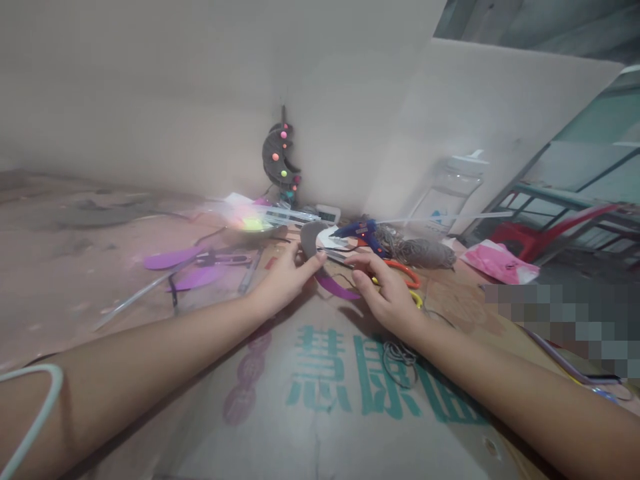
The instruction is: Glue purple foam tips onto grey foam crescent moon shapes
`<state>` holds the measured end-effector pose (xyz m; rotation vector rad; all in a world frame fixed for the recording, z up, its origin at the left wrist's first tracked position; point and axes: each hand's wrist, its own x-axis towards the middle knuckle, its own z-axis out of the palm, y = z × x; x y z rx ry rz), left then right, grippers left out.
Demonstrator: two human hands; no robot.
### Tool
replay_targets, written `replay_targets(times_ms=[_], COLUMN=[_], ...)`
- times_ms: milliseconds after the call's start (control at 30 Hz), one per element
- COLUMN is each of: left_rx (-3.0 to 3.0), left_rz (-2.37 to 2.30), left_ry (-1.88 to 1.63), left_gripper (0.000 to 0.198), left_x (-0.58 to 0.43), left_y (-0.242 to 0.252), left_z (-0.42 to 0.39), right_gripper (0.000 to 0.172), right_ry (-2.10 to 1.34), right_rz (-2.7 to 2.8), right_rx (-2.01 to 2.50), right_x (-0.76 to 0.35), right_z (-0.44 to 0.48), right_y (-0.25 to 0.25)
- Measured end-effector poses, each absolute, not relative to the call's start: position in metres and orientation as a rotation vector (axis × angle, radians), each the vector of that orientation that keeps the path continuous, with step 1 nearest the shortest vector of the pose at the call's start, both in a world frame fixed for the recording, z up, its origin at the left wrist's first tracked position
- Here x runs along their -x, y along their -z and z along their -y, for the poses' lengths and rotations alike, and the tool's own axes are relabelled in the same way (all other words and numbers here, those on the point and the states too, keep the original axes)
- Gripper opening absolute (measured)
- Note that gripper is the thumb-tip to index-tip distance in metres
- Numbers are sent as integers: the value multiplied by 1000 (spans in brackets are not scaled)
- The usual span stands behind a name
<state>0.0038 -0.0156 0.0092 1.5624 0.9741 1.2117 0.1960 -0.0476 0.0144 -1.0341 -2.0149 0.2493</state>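
My left hand [285,280] pinches a crescent-shaped piece [311,240], grey on its upper part and purple along its lower curve, between thumb and fingers. Close to the purple end is my right hand [385,293], its fingers loosely bent and thumb apart; I cannot make out anything held in it. Behind the hands lie a blue glue gun [364,230] and a white scrap [330,237]. Scissors with orange and yellow handles [407,273] are partly hidden by the right hand.
A dark crescent with coloured balls [275,157] stands against the wall. Grey yarn [425,252], a clear bottle [447,193] and a pink packet [503,261] sit at right. Purple cut-outs [173,259] lie left. Printed cardboard [280,427] covers the front; thin cord [400,357] rests on it.
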Motion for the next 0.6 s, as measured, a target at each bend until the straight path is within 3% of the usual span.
replay_targets(times_ms=[167, 400, 600], left_rx=[-1541, -1566, -1561], left_rz=[-967, -911, -894], left_ry=[-1191, -1184, -1163], left_gripper=[31, 34, 32], left_x=[-6, -5, -5], left_y=[-11, -5, -7], left_z=[17, 14, 15], right_gripper=[22, 29, 9], right_ry=[-280, -800, -524], right_rz=[2039, 1907, 1990], right_rx=[967, 1003, 1115], right_x=[-195, -193, -191], right_z=[44, 43, 42], right_y=[-14, -5, -12])
